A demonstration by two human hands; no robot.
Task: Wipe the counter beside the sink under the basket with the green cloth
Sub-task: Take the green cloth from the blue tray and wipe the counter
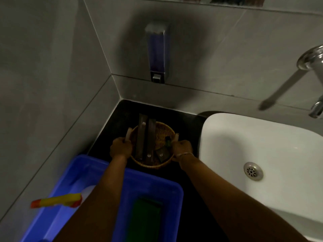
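A round wicker basket (163, 131) with two pale handles sits on the black counter (125, 110) in the corner, left of the white sink (262, 145). It holds two long dark packets and a small dark box. My left hand (120, 148) grips the left handle and my right hand (181, 148) grips the right one. The green cloth (145, 219) lies folded in the blue tub (171, 189) near me, under my forearms.
A spray bottle with a yellow and red trigger (57, 199) lies in the tub's left side. A soap dispenser (157, 53) hangs on the grey tiled wall above the counter. A chrome tap (312, 60) juts out at the right edge.
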